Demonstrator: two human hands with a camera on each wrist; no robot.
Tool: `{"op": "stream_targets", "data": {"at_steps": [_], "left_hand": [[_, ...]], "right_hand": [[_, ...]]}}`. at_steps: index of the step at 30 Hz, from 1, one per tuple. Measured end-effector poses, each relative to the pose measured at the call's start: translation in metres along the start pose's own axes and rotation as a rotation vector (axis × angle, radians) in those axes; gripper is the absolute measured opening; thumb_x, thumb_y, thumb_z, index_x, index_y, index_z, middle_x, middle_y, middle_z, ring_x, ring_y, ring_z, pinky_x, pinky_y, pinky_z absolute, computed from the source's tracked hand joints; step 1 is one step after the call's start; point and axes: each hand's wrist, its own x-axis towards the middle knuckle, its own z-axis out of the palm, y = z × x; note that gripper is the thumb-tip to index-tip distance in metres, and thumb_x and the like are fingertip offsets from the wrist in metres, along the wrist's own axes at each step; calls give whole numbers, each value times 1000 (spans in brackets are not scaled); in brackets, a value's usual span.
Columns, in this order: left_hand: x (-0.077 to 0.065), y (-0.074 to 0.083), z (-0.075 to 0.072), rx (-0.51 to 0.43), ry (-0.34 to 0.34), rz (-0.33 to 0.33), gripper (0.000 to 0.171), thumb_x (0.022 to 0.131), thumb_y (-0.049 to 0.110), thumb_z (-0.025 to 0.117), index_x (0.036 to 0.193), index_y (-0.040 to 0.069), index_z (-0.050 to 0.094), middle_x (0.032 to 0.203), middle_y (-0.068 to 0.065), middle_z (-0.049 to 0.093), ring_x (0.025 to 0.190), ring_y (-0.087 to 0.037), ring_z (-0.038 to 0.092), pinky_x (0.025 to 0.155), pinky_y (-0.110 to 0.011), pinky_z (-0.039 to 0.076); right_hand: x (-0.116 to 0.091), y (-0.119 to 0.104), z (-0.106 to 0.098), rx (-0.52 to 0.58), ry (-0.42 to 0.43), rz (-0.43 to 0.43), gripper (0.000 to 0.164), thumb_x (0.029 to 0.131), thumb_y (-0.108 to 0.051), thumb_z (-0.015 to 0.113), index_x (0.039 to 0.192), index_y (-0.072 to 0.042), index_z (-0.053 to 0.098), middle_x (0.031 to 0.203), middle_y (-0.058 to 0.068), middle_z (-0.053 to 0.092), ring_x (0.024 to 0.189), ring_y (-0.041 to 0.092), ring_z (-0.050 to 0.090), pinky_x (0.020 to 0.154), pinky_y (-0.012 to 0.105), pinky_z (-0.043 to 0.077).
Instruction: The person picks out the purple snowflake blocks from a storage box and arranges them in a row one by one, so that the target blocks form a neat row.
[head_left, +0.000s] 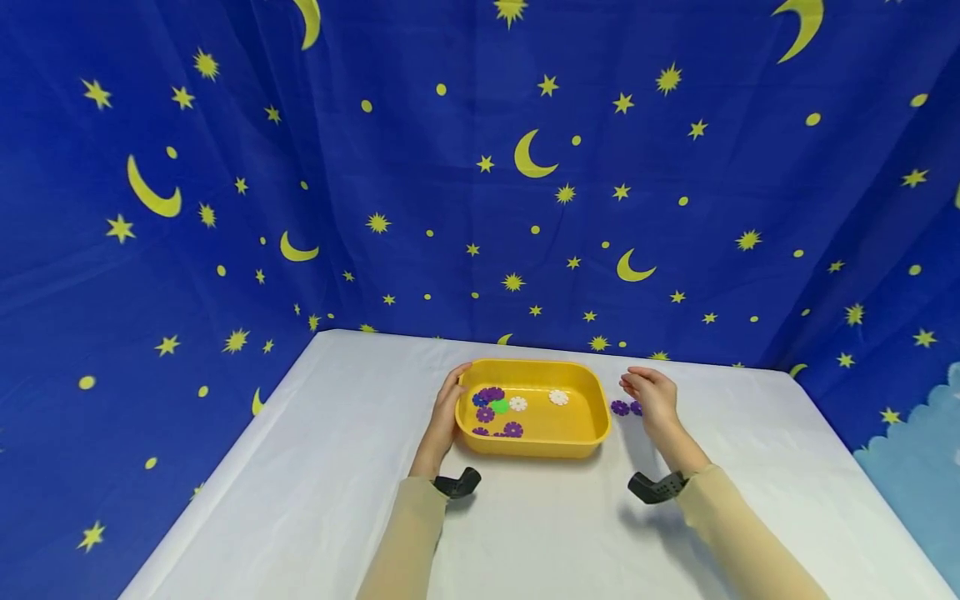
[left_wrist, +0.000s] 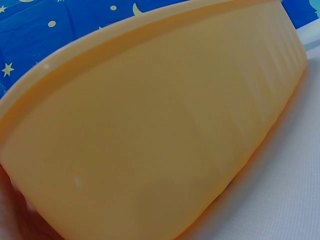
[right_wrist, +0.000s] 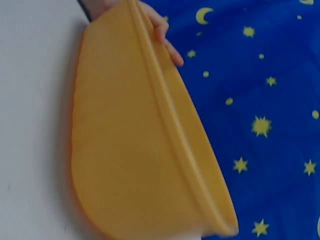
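Note:
A yellow plastic tub [head_left: 536, 447] stands on the white table, with several small notched discs inside. Purple discs [head_left: 513, 429], white discs [head_left: 558, 397], a green disc [head_left: 500, 407] and a blue disc [head_left: 480, 400] lie there, mostly to the left. My left hand [head_left: 441, 421] grips the tub's left end, fingers over the rim; those fingers [right_wrist: 159, 29] also show in the right wrist view. My right hand [head_left: 654, 402] is raised just right of the tub, fingers loosely bent, with nothing visible in them. Close by it lie two purple discs [head_left: 620, 407], one partly hidden.
White cloth [head_left: 517, 525] covers the table. A blue curtain [head_left: 450, 183] with yellow moons and stars hangs behind and at both sides. Each wrist wears a black camera mount [head_left: 459, 483]. The tub's outer wall [left_wrist: 150, 115] fills most of the left wrist view.

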Motion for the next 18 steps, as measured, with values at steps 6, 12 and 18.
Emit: {"op": "stream_targets", "data": {"at_steps": [6, 12, 18], "left_hand": [[0, 0, -1, -32, 0, 9, 47, 95, 15, 34, 141, 22, 42, 152, -1, 34, 140, -25, 33, 119, -44, 24], [0, -1, -2, -32, 4, 15, 49, 94, 13, 33, 142, 18, 41, 154, -4, 31, 143, -27, 28, 120, -45, 20], [0, 0, -1, -30, 0, 15, 48, 94, 15, 34, 141, 20, 42, 153, -3, 32, 143, -25, 28, 120, -45, 20]], "right_hand": [[-7, -6, 22, 60, -44, 18, 8, 90, 2, 54, 91, -5, 58, 68, -10, 61, 65, 1, 62, 71, 14, 55], [-13, -9, 45, 33, -83, 35, 12, 90, 1, 55, 102, 2, 56, 70, -10, 62, 68, 2, 63, 72, 14, 54], [-18, -5, 66, -4, -177, 38, 28, 90, 1, 56, 115, 14, 51, 72, -11, 62, 68, 1, 62, 75, 17, 55]]}}
